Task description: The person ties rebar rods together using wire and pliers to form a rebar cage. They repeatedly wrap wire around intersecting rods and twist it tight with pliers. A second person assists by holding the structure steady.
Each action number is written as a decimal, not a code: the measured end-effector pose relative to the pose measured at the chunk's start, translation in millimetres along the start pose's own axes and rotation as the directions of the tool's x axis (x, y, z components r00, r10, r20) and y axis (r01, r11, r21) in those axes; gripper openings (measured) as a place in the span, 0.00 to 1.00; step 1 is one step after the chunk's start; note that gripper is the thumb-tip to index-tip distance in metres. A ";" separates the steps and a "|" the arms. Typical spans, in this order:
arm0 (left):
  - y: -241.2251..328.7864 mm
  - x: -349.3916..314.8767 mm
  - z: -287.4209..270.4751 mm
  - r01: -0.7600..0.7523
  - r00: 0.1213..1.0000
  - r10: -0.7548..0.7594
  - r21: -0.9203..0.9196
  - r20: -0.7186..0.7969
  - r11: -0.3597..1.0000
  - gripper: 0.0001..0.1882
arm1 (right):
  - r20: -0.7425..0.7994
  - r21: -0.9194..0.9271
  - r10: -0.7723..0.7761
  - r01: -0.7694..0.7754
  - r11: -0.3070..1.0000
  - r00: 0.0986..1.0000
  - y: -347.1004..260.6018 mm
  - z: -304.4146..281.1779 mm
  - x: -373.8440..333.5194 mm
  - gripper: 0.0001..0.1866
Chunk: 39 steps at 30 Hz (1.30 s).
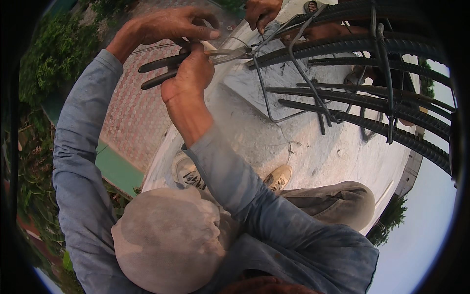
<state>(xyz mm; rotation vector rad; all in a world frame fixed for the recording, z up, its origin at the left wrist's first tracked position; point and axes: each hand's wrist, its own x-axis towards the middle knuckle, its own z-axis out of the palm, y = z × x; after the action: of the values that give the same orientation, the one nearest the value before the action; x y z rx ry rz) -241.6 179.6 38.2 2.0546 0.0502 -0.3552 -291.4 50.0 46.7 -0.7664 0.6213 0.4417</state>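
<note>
My right hand (188,73) is closed around a pair of pincers (227,55) with black-sleeved handles and metal jaws. The jaw tips meet a thin tie wire beside the corner of a bent steel stirrup (267,93), next to a ribbed rebar's end (259,61). Just above, my left hand (171,25) hovers with curved, parted fingers and nothing visible in them; its lower fingers are partly hidden near my right thumb. Thin wires (154,47) stick out leftward by the hands; which hand holds them, if either, I cannot tell.
Several rebars (372,100) with stirrups form a cage reaching right. Another person's hand (262,13) is at the cage's far end, and a sandalled foot (311,7) shows behind. I crouch on a pale concrete ledge (254,137); beyond its left edge lies paving (132,108) far below.
</note>
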 end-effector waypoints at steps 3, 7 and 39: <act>-23.0 -14.6 -23.1 0.203 0.935 -0.135 -0.183 0.328 0.962 0.49 | -0.024 0.067 0.029 -0.027 0.997 0.999 2.9 2.8 5.5 0.13; -44.7 -30.0 -16.9 0.535 0.742 -0.258 -0.314 0.619 0.784 0.48 | -0.072 0.144 0.065 -0.054 0.988 0.995 11.9 0.4 16.1 0.06; -31.6 -56.7 11.7 0.150 0.929 -0.246 0.328 0.276 0.933 0.15 | 0.228 0.219 -0.054 0.003 0.976 0.972 4.9 -31.1 68.1 0.19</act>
<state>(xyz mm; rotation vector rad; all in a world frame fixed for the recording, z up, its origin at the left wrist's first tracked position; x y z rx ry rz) -304.2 191.5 21.4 2.2743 0.0126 -0.8613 -255.0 39.7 -18.1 -0.5049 0.4295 0.4218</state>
